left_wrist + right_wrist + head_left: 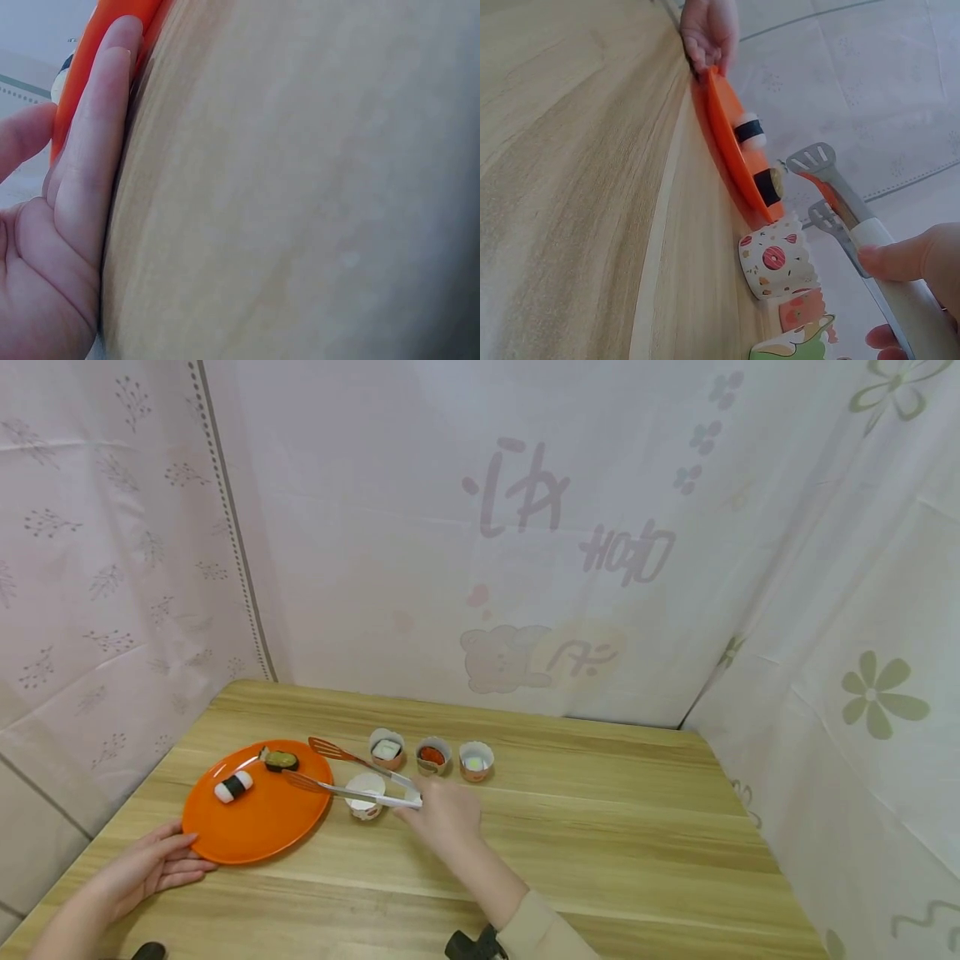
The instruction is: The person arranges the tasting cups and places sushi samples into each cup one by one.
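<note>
My left hand (pixel 161 864) grips the near left rim of an orange plate (pixel 255 831), its thumb on top and fingers beneath the edge. On the plate lie a white sushi piece with a black band (pixel 234 787) and a black-wrapped sushi piece with a yellowish-green topping (pixel 282 761). My right hand (pixel 450 818) holds metal tongs (pixel 877 232) by their pale handles, thumb on one arm. The tongs' slotted ends stand apart with nothing between them. One reaches over the plate beside the black-wrapped piece; the other hangs past the plate's right edge.
Beneath the tongs stands a white paper cup (pixel 365 811). Behind it are three patterned paper cups: one with something white (pixel 387 760), one with something red (pixel 432 762), one with a pale yellow-green centre (pixel 476 768). Printed curtains (pixel 420 527) border the wooden table (pixel 600 843).
</note>
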